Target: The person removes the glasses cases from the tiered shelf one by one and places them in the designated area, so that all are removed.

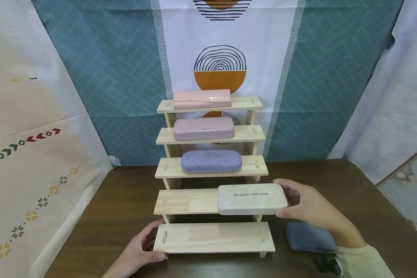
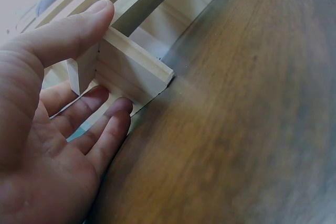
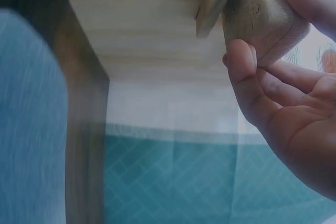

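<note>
On step 4 | right hand [image 1: 311,208] fingers grip grey case [image 1: 251,199] | left hand [image 1: 139,251] steadies rack [image 1: 213,237], fingers half-hidden

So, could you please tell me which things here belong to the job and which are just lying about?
In hand: grey case, right hand, wooden rack, left hand.
Lying about: blue case on the table, wall hangings.

Pale unvarnished wooden rack [image 1: 191,202], matt speckled grey case [image 1: 251,199], dark smooth wood table [image 1: 125,200].
</note>
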Motion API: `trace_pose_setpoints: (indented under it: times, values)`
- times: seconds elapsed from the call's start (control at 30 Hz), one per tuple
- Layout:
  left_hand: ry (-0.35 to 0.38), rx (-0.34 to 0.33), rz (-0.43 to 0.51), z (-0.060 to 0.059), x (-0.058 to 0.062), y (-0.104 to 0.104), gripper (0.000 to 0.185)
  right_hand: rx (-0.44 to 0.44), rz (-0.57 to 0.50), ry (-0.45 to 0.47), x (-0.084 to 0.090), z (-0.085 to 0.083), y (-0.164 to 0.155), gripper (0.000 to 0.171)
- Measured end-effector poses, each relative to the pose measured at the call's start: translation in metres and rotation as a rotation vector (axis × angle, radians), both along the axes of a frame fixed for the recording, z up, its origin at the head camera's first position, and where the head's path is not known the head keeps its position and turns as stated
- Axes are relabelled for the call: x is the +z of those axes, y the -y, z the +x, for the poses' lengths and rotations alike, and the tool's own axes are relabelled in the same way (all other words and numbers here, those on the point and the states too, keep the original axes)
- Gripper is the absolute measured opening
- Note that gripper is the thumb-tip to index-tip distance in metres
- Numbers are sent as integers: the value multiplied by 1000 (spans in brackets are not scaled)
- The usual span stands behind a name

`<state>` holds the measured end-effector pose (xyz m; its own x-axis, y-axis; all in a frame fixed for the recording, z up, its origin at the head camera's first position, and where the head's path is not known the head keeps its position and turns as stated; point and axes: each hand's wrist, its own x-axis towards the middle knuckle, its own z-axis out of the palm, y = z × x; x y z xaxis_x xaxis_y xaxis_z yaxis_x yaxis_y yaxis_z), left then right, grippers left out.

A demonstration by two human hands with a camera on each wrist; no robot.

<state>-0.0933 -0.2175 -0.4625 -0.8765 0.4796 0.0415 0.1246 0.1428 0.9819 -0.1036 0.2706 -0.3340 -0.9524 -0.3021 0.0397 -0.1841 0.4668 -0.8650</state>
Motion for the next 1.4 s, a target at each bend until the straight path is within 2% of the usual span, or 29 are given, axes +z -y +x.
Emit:
trace_pose_setpoints:
  times: [0.33, 0.53, 0.77, 1.3, 1.4]
  values:
    - [21, 27, -37, -1, 2, -1, 78, -67, 71, -31, 2, 3, -29, 82]
    - [-9, 31, -37, -1, 1, -1, 77, -92, 110, -62, 1, 6, -47, 81]
    - [-22, 33, -39, 0, 2, -1, 76, -125, 153, -40, 1, 13, -68, 84]
    - [32, 49, -60, 2, 7, -3, 77, -196, 284, -67, -4, 21, -112, 86]
    - [38, 47, -56, 2, 7, -3, 77, -199, 268, -85, -6, 22, -120, 85]
